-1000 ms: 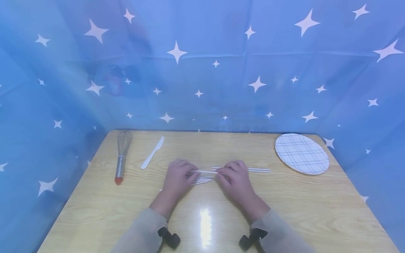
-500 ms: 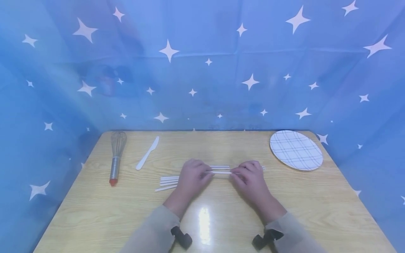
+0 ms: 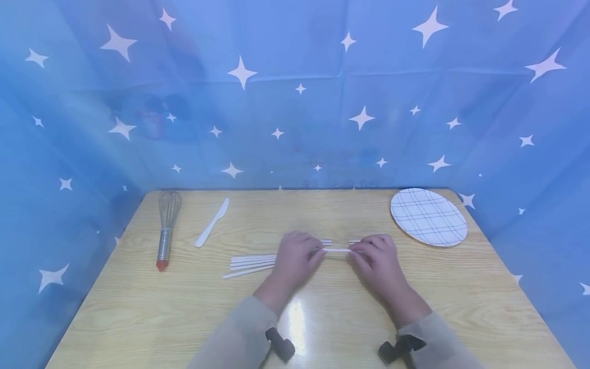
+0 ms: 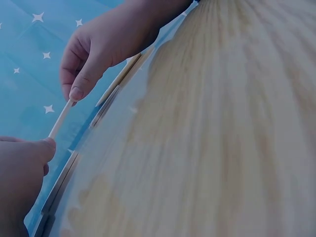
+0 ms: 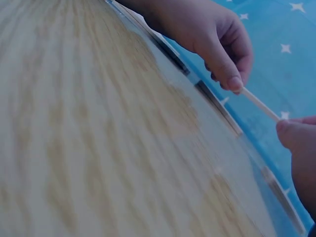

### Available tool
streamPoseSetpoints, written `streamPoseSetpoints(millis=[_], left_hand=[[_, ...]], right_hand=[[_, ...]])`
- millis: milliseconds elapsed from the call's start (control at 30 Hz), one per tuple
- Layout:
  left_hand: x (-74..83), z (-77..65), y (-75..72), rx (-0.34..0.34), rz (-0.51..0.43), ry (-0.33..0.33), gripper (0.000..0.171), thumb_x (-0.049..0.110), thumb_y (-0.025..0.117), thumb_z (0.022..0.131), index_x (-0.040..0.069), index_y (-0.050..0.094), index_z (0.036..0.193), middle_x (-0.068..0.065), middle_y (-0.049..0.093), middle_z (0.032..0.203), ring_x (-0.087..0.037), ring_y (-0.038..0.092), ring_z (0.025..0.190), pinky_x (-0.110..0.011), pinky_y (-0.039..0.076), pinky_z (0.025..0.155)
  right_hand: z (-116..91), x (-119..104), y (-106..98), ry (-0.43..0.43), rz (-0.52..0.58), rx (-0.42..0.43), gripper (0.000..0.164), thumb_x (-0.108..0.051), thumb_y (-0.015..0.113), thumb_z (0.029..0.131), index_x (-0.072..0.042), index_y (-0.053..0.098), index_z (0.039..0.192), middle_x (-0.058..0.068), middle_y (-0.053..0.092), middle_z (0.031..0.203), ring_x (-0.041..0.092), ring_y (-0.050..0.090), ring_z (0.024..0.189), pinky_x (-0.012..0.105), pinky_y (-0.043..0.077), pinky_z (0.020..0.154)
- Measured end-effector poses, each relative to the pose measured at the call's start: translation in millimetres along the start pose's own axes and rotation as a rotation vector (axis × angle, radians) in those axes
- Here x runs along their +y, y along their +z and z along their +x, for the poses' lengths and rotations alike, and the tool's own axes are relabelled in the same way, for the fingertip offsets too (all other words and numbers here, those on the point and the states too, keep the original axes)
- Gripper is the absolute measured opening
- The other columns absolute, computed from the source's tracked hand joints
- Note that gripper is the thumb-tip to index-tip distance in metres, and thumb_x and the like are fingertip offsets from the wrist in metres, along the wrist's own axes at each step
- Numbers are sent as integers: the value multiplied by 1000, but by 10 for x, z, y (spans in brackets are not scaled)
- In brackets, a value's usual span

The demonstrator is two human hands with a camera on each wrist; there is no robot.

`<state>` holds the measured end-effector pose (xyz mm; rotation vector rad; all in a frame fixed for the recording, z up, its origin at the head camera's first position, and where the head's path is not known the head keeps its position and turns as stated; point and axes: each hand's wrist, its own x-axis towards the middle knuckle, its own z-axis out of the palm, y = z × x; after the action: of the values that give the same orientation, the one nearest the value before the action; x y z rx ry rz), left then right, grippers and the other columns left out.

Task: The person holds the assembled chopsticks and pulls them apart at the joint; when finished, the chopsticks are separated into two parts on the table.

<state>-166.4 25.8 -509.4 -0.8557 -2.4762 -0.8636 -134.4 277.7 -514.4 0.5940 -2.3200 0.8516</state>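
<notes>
A thin white stick (image 3: 336, 250) is stretched level between both hands. My left hand (image 3: 295, 261) pinches its left end between thumb and fingers, and my right hand (image 3: 380, 259) pinches the right end. Both wrist views show the stick (image 4: 60, 118) raised over the table. Left of my left hand, several similar white sticks (image 3: 251, 264) lie in a loose fan, their right ends hidden behind that hand. Just behind the held stick lie more sticks (image 3: 327, 242), partly covered by the hands.
A whisk (image 3: 167, 228) with a red handle end lies at the left of the wooden table (image 3: 138, 318). Beside it is a white plastic knife (image 3: 212, 223). An oval checked plate (image 3: 428, 217) lies at the back right. A blue star-patterned cloth (image 3: 276, 102) hangs behind the table.
Both hands have moved right together, still holding the stick between them. More of the fanned sticks on the left now shows. The head view has shifted slightly.
</notes>
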Motion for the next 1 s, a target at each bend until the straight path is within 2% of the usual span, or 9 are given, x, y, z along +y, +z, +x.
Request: streamPoseSetpoints(millis=[200,467,633,800,1000], left_hand=[[86,56,65,-5,-10,-12,12,28,75,101,23,81,110,9,78,110,-13,66,109,-39,46,109],[117,60,76,20,3,28,11,26,78,99,22,82,109,10,77,107,-12,66,104,-35,50,101],[118,51,91,23,-13,54,10,24,79,98,20,81,106,9,77,104,-12,64,101,-34,49,97],[124,52,114,14,-24,66,7,25,78,99,21,80,105,10,77,104,-12,64,100,-33,49,96],[145,66,99,-29,-17,45,8,28,75,102,23,80,106,12,77,106,-11,63,101,-33,48,96]], right_hand=[[-2,58,-47,-14,14,11,17,-5,86,84,-10,80,99,2,74,98,30,56,100,44,37,94],[8,49,-37,-54,34,22,23,0,85,83,-11,82,103,3,74,95,30,56,97,44,38,91],[6,46,-21,-84,36,16,26,-1,87,79,-12,83,103,4,74,97,31,54,95,43,38,89],[1,46,-13,-76,44,7,25,-1,87,80,-11,84,102,4,72,94,31,53,94,43,38,89],[-6,47,-19,-41,47,4,20,-3,87,83,-12,84,100,3,74,97,28,54,96,43,39,88]])
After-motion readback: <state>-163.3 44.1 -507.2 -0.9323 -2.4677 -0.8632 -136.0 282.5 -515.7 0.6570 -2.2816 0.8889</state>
